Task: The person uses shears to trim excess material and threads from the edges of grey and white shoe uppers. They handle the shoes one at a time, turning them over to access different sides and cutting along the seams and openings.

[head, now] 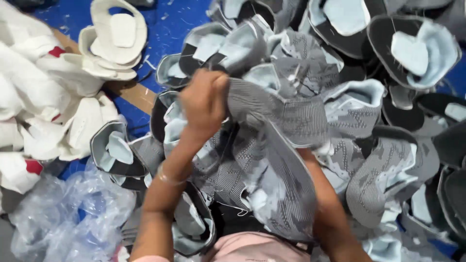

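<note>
My left hand closed on grey knit shoe upper, lifted over the pile | right hand hidden beneath it, grip unclear | best to pinch the edge, pull evenly.

Views: one only, worn on the person's head.
Direction: steeply down and forward, over the person's forearms onto the heap of grey shoe uppers.
Nearness: close; the heap fills most of the frame.
Edges: white uppers at left, clear plastic bag at lower left.
Shared ground: none, a single view.
</note>
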